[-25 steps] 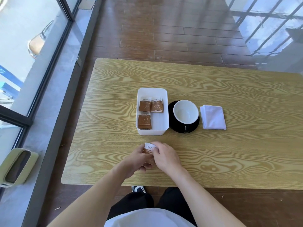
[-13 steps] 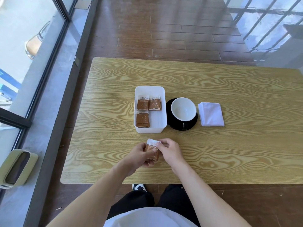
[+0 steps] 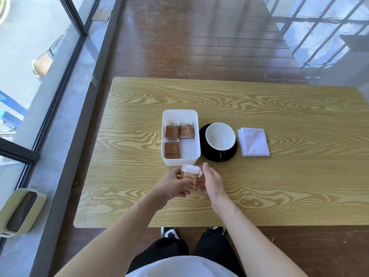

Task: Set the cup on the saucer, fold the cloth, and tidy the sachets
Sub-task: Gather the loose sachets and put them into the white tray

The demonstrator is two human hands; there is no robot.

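Three sachet stacks in tray, saucer beside.

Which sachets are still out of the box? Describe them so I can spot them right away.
Start at the white box left of the cup on the wooden table. Just in front of its near edge, both hands hold a small stack of brown sachets, the left hand gripping it, the right hand alongside. All other sachets lie flat inside the box.
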